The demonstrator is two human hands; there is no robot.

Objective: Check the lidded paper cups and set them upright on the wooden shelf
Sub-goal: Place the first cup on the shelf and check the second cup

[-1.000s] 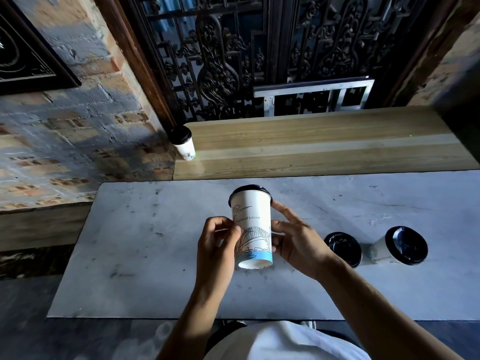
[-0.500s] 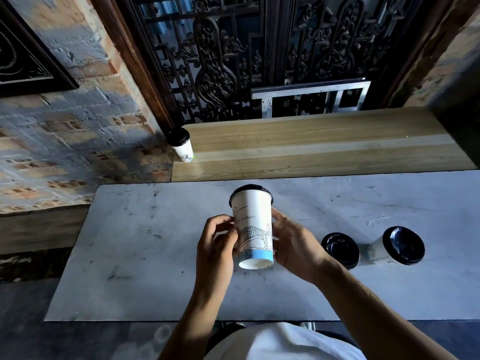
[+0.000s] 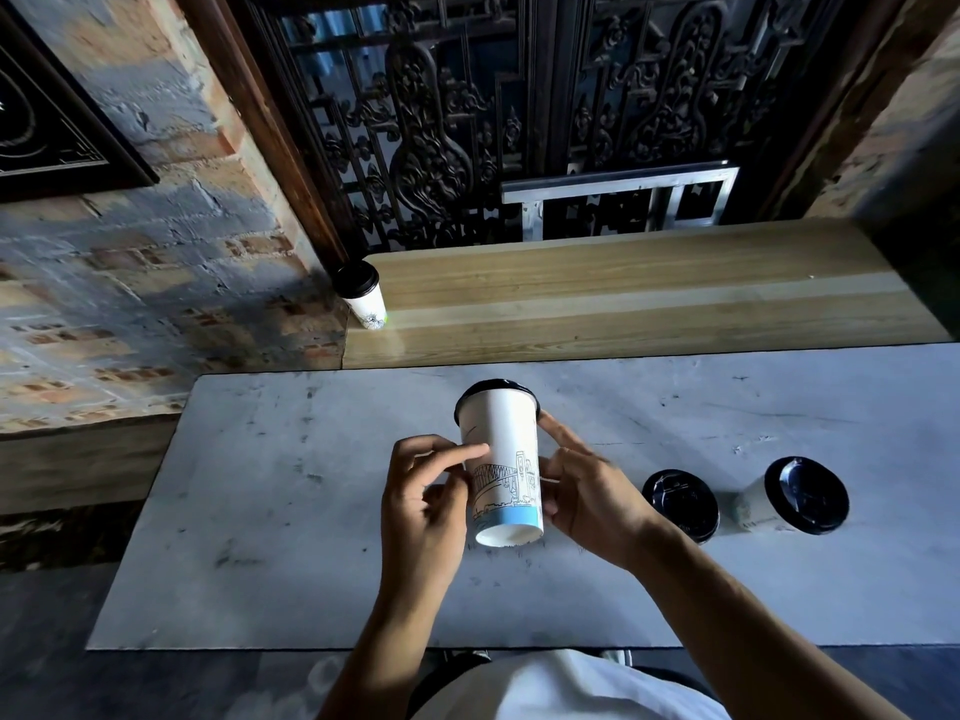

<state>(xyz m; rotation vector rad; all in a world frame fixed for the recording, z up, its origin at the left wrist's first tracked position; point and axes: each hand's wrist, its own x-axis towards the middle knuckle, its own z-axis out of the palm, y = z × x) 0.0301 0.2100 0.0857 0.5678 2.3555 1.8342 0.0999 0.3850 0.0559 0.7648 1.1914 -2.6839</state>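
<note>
A white paper cup (image 3: pixel 506 449) with a black lid, a bridge drawing and a blue band is held over the marble table, lid tilted away from me, its base facing me. My left hand (image 3: pixel 423 498) pinches its left side with thumb and forefinger. My right hand (image 3: pixel 584 491) holds its right side, fingers curled round it. Two more lidded cups sit on the table to the right: one (image 3: pixel 680 504) with mostly its black lid showing, another (image 3: pixel 795 496) farther right. One cup (image 3: pixel 363 298) stands upright at the left end of the wooden shelf (image 3: pixel 649 298).
The marble table (image 3: pixel 270 511) runs across in front of me, its front edge near my body. The shelf lies behind it, under an ornate dark metal grille (image 3: pixel 519 122). A brick wall (image 3: pixel 130 278) stands at left.
The cup has turned in my hands, so the bridge drawing now faces more to the right. My left forefinger has stretched out onto the cup's side. The other cups have not moved.
</note>
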